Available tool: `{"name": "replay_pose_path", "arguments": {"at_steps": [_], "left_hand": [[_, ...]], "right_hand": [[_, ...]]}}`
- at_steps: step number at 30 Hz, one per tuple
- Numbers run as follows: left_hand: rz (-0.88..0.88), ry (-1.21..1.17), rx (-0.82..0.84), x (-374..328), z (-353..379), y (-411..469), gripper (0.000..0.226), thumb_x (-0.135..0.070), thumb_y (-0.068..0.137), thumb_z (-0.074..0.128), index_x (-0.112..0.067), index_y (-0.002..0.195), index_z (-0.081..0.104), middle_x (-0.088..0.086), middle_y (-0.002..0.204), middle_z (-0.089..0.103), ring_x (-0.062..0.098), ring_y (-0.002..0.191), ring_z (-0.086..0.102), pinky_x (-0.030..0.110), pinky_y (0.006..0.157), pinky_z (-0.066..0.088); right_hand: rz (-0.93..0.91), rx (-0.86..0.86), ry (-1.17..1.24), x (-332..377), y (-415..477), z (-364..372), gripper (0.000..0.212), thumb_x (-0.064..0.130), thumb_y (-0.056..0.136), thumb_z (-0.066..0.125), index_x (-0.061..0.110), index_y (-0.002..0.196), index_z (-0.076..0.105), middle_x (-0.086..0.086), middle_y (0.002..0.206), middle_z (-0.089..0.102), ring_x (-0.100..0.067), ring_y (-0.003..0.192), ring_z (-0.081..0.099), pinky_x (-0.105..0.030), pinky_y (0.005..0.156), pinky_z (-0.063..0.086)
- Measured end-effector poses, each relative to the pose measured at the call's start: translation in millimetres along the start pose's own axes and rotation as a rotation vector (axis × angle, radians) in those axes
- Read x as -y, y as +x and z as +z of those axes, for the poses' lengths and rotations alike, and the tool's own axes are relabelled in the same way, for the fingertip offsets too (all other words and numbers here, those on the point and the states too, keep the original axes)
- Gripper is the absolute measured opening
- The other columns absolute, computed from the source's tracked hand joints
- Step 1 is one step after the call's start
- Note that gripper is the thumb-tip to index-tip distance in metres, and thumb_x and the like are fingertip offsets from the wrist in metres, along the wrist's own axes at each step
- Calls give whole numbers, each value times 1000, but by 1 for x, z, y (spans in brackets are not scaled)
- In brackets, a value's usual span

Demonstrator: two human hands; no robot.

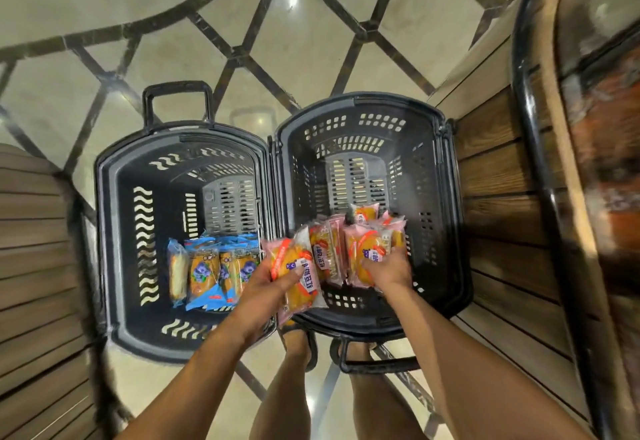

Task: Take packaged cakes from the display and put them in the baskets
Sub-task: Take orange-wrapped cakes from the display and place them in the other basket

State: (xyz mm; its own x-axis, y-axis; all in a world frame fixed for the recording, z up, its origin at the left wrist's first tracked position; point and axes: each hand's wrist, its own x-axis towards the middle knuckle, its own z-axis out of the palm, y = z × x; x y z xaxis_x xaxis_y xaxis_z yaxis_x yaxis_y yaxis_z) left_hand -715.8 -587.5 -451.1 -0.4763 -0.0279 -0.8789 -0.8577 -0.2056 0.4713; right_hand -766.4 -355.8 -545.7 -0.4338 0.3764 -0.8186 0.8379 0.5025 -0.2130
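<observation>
Gripping 2 pink packs [296, 268] in the left hand [266, 289], thumb across the top one, fingers curled beneath, forearm reaching up from bottom centre. Holding them stacked and askew over the seam where the 2 baskets touch, above the near-left rim of the right basket [446, 197]. Just right of that grip, clutching a pink pack [362, 259] in the right hand [389, 271], fingers curled down over its near end, hand slightly blurred, low inside the right basket. Around that hand, at least 3 more pink ones [323, 252] standing on edge or leaning, too overlapped for an exact count. Left of the left hand, inside the left basket [110, 218], 4 blue packs [202, 271] upright in a row, with more behind, number hidden. Below both arms, 2 bare legs [287, 398] on tiled floor [311, 41]. Far right of the right hand, wooden display [502, 180] with black rail [533, 162].
</observation>
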Motion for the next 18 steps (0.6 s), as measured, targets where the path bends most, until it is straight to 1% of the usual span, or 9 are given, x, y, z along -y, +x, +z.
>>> {"name": "replay_pose_path", "arguments": {"at_steps": [2, 4, 6, 8, 10, 12, 15, 17, 18], "left_hand": [[10, 15, -7, -12, 4, -21, 36, -20, 97, 70, -25, 132, 62, 4, 115, 78, 25, 104, 76, 41, 82, 64], [22, 41, 10, -28, 9, -47, 41, -21, 97, 70, -20, 137, 60, 7, 118, 77, 28, 106, 75, 44, 84, 63], [39, 57, 27, -47, 14, -74, 39, -18, 98, 69, -16, 136, 59, 10, 118, 76, 30, 105, 75, 42, 82, 64], [65, 59, 35, -69, 21, -100, 35, -15, 98, 68, -19, 132, 61, 9, 116, 77, 29, 103, 76, 40, 77, 64], [102, 71, 54, -93, 26, -125, 33, -15, 98, 69, -20, 129, 61, 7, 113, 78, 26, 100, 76, 36, 75, 63], [134, 100, 83, -117, 32, -153, 34, -17, 97, 70, -19, 130, 60, 5, 112, 79, 25, 102, 76, 37, 80, 63], [200, 128, 133, -154, 38, -189, 34, -18, 95, 73, -21, 127, 61, 5, 110, 79, 25, 102, 76, 38, 85, 63], [264, 156, 171, -179, 42, -215, 52, -35, 82, 84, -25, 128, 62, 5, 114, 78, 26, 106, 75, 46, 95, 59], [294, 164, 198, -191, 42, -225, 65, -43, 73, 86, -26, 130, 62, 5, 115, 78, 27, 107, 74, 49, 98, 57]], "right_hand": [[-21, -21, 28, 5, -24, -22, 66, 34, 73, 89, 8, 123, 54, -13, 117, 68, -33, 107, 67, -34, 83, 53], [-44, -27, 79, 12, -53, -46, 57, 34, 73, 89, 12, 116, 58, -8, 111, 68, -30, 101, 66, -31, 77, 48], [-80, -35, 135, 21, -83, -71, 47, 31, 74, 89, 15, 108, 60, -4, 104, 68, -25, 93, 64, -28, 75, 44], [-117, -26, 176, 34, -113, -95, 39, 29, 75, 89, 16, 102, 63, -2, 98, 68, -21, 90, 64, -27, 75, 45], [-154, -51, 219, 48, -143, -118, 42, 32, 72, 90, 13, 103, 69, -5, 99, 73, -25, 93, 70, -32, 78, 53], [-208, -68, 275, 62, -175, -143, 46, 36, 71, 89, 14, 106, 70, -6, 100, 75, -26, 95, 71, -38, 84, 57], [-294, -74, 408, 86, -232, -181, 38, 29, 79, 86, 12, 109, 69, -3, 102, 73, -17, 89, 68, -28, 72, 53], [-348, -78, 502, 95, -266, -202, 37, 27, 82, 85, 12, 111, 67, 1, 103, 70, -13, 88, 66, -21, 66, 49], [-377, -93, 546, 99, -285, -211, 41, 28, 80, 86, 11, 112, 66, 2, 104, 70, -15, 92, 67, -24, 71, 51]]}}
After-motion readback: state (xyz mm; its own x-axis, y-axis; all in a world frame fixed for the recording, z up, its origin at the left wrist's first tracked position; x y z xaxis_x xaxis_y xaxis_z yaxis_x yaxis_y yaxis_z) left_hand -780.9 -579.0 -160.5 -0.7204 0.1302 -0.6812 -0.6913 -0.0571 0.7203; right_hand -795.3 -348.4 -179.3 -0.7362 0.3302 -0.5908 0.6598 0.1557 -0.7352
